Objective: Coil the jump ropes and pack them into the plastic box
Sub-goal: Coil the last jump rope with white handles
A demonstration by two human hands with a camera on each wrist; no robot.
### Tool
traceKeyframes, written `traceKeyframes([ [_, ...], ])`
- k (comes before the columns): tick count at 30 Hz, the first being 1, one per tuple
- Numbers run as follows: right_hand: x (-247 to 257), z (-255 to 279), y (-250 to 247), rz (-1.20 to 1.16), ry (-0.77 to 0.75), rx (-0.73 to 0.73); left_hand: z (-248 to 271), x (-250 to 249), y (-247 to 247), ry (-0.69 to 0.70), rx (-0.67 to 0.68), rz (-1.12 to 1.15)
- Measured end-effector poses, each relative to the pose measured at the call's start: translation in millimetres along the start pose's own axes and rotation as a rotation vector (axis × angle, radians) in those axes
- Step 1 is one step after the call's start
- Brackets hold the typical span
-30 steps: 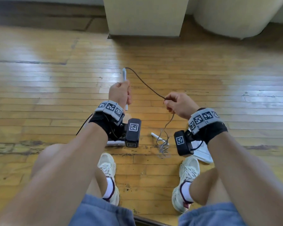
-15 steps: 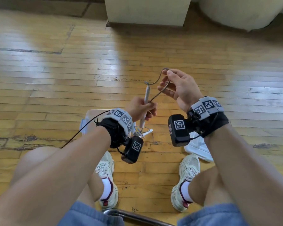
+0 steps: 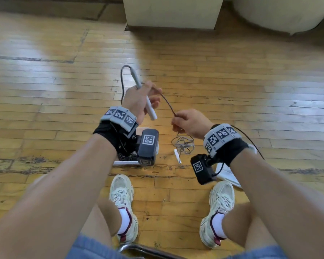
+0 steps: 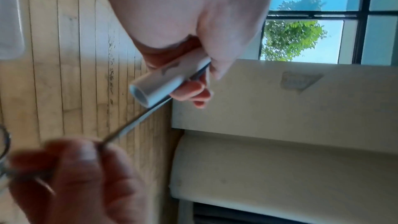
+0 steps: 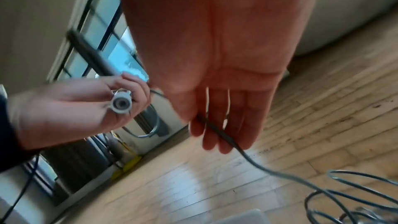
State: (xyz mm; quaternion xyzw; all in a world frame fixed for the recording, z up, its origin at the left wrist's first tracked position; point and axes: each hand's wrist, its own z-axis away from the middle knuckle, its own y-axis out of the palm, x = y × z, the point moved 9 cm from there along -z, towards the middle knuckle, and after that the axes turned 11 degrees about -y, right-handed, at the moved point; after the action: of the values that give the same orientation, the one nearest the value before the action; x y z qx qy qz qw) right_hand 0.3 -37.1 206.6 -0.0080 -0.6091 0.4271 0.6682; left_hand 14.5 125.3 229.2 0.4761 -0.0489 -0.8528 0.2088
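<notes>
Sitting over a worn wooden plank floor (image 3: 232,75), person works with both hands raised above it.

Left hand (image 3: 138,98): grip wrapped round a slim white plastic jump-rope handle (image 3: 149,107), fingers curled about its middle. Handle tilted; its open hollow butt (image 4: 140,94) sticks out below the grip, toward the right hand. Its grey tapered end pokes out above the grip.

Thin dark jump-rope cord (image 3: 168,103): leaves the handle's top end, arches over in a tight loop on the far side of the left grip, drops behind that hand. A second run emerges from between the left fingers and crosses the gap to the right hand. In the left wrist view this run lies along the handle and passes just under the butt.

Right hand (image 3: 191,123): grip narrow, thumb and fingers pinching the cord. Right wrist view shows the cord lying across the fingers (image 5: 228,125), then trailing down out of the grip.

Below the right grip, the cord's slack gathers in a loose grey tangle of loops (image 3: 182,144) on the floor. A second white handle (image 3: 177,156) lies at that tangle's near edge, untouched.

Clear plastic box (image 3: 127,162): on the floor under the left wrist, mostly hidden by the wrist camera; only a pale rim shows. Contents cannot be told.

A flat white lid-like piece (image 3: 228,174) lies on the floor beneath the right wrist, partly hidden.

White trainers (image 3: 123,193) planted near side of both grips.
</notes>
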Motion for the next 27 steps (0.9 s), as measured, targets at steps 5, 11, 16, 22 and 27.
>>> traceKeyframes([
  [5, 6, -2, -34, -0.436, -0.032, -0.308, 3, 33, 16, -0.115, 0.104, -0.544],
  [11, 17, 2, -58, -0.772, -0.121, -0.448, 18, 52, 40, 0.010, 0.214, -0.922],
  [16, 17, -2, -43, -0.822, -0.058, -0.342, 16, 25, 38, 0.065, 0.139, -0.532],
  [22, 16, -2, -11, -0.397, -0.022, 0.044, 14, 11, 33, 0.084, 0.113, -0.282],
  [27, 1, -1, -18, 0.129, -0.013, 0.198, 5, -3, 19, 0.095, 0.053, -0.035],
])
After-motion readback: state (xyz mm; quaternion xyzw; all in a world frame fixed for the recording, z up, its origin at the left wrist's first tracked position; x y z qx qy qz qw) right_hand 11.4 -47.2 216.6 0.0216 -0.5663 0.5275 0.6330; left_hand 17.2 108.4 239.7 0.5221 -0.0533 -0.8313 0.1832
